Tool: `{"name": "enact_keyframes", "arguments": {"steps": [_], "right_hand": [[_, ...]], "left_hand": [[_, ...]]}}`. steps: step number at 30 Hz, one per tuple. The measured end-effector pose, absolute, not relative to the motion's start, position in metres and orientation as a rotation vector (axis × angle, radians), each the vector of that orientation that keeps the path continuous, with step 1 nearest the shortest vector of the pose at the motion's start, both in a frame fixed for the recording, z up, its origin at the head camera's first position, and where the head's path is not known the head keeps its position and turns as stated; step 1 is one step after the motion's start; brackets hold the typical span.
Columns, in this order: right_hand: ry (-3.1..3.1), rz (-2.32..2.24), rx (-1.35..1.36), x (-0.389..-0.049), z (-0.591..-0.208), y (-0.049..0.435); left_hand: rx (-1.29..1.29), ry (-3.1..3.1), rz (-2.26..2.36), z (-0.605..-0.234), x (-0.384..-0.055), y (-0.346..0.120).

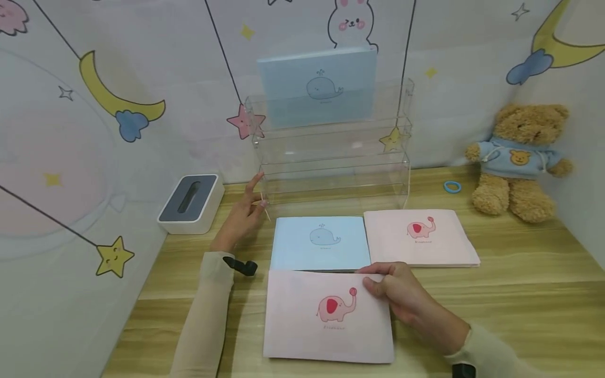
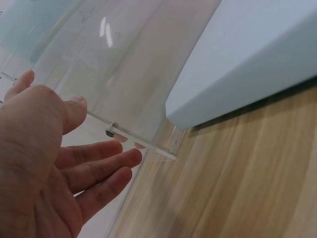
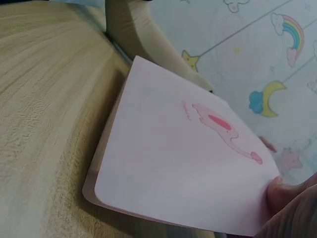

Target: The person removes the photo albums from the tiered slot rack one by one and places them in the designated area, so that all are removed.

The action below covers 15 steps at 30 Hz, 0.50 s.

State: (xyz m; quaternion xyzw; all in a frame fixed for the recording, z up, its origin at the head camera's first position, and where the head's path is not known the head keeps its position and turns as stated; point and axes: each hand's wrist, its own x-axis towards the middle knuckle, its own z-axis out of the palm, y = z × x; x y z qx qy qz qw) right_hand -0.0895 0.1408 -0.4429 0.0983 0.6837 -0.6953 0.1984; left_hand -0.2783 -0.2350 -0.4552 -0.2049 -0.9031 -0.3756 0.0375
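My right hand (image 1: pixel 402 291) pinches the upper right corner of a pink elephant book (image 1: pixel 298 315), thumb on its cover. In the right wrist view the same book (image 3: pixel 163 144) stands slightly off the wood, a shadow under its edge. My left hand (image 1: pixel 243 212) touches the left side of a clear acrylic rack (image 1: pixel 331 176). In the left wrist view the left hand (image 2: pixel 54 148) has its thumb by the panel edge and its other fingers loosely extended along the outside. A blue whale book (image 1: pixel 321 97) stands in the rack's top tier.
A second blue whale book (image 1: pixel 302 252) lies before the rack, with another pink elephant book (image 1: pixel 425 247) to its right. A white box with a grey top (image 1: pixel 189 205) sits at left. A blue ring (image 1: pixel 452 187) and a teddy bear (image 1: pixel 520 163) are at right.
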Motion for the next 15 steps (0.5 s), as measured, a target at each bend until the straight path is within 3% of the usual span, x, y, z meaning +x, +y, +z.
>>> {"name": "enact_keyframes", "arguments": {"steps": [15], "right_hand": [[2.209, -1.77, 0.178, -0.097, -0.454, 0.124]], "left_hand": [[-0.636, -2.755, -1.145, -0.456, -0.28, -0.236]]}}
